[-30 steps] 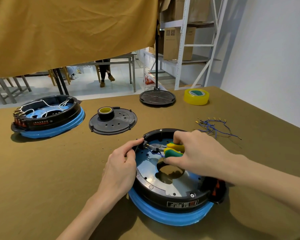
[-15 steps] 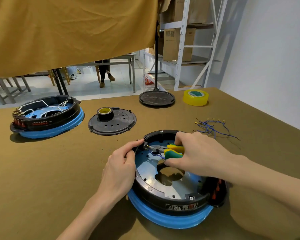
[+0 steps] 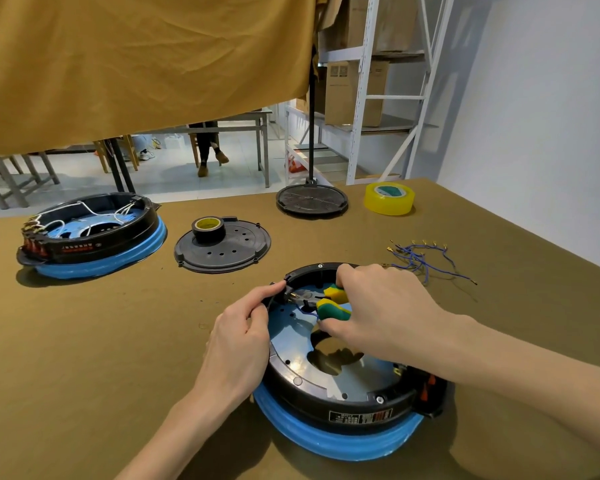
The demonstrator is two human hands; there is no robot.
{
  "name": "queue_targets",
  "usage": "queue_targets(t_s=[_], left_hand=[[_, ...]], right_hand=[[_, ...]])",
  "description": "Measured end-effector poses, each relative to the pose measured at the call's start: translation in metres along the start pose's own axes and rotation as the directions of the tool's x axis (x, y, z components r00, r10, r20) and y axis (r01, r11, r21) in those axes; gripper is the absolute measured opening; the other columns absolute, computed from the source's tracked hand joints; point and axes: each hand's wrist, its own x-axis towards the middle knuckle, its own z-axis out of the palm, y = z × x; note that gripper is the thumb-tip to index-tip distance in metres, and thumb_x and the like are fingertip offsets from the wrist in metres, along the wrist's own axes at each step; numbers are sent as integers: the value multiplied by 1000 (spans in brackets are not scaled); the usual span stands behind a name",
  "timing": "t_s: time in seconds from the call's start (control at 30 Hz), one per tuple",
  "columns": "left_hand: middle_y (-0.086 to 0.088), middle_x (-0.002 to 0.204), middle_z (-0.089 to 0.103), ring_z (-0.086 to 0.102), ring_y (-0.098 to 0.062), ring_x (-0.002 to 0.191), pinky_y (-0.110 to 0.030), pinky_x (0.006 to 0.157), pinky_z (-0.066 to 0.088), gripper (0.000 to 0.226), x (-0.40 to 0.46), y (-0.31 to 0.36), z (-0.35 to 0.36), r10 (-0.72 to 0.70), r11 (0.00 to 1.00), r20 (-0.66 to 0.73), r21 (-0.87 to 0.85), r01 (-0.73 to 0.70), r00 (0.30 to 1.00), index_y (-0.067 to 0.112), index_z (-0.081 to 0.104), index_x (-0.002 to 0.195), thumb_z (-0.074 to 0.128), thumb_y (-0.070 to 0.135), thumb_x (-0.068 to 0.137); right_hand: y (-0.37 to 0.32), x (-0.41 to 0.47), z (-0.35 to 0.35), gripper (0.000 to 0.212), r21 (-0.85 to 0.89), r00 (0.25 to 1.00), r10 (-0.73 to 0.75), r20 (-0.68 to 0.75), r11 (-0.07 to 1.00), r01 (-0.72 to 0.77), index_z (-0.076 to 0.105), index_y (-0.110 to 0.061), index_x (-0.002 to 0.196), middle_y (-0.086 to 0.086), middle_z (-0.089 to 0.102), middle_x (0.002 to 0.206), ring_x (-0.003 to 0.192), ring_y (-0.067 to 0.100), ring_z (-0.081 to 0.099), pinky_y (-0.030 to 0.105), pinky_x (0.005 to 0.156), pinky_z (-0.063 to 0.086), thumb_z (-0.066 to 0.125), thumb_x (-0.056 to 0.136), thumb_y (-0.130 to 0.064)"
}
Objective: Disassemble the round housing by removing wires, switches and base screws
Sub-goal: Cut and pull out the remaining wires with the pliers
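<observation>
A round black housing with a blue lower ring and a metal inner plate lies on the table in front of me. My right hand grips pliers with yellow-green handles, their jaws at the housing's far left inner rim. My left hand rests against the left rim, thumb and forefinger pinching the rim beside the jaws. A short blue wire runs under the pliers. Red switches sit at the housing's right side.
A loose bundle of blue wires lies to the right. A second housing with white wires sits far left. A black cover plate carries a tape roll. Yellow tape and a stand base are at the back.
The pliers' jaws have crept slightly left toward the rim, and my left forefinger and thumb have closed in on the same spot. Otherwise both hands stay put.
</observation>
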Motion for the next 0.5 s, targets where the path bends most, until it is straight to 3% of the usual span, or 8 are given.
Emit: queue_targets(t_s=[0.2,0.37,0.4,0.5], left_hand=[[18,136,62,52,0,128,-33,107,46,44,-1,0,-1,2,1000,-3,25,-2,1000,43,61,135,36,18,109],[20,135,62,53,3,123,-32,101,48,44,0,0,-1,-16,999,-7,41,17,1000,46,60,134,36,19,109],[21,134,62,53,7,118,-29,97,48,44,0,1,-1,-18,999,-9,48,18,1000,47,60,133,36,19,109],[22,129,64,54,10,111,-31,96,50,45,0,1,-1,-22,996,-14,89,23,1000,50,60,132,36,21,109]], right_hand=[[-2,0,-4,49,-17,1000,-8,27,1000,8,37,-25,98,-9,34,69,71,24,47,30,50,24,56,87,-69],[-8,-8,5,52,-161,994,-90,-59,984,79,39,-22,122,-3,42,83,71,24,46,32,53,29,52,93,-63],[-7,-8,4,50,-149,996,-81,-30,986,76,40,-22,120,-4,42,82,71,24,47,32,55,31,52,93,-63],[5,1,-9,46,172,983,60,174,981,-91,46,-25,98,-5,51,79,73,22,55,33,55,36,62,85,-66]])
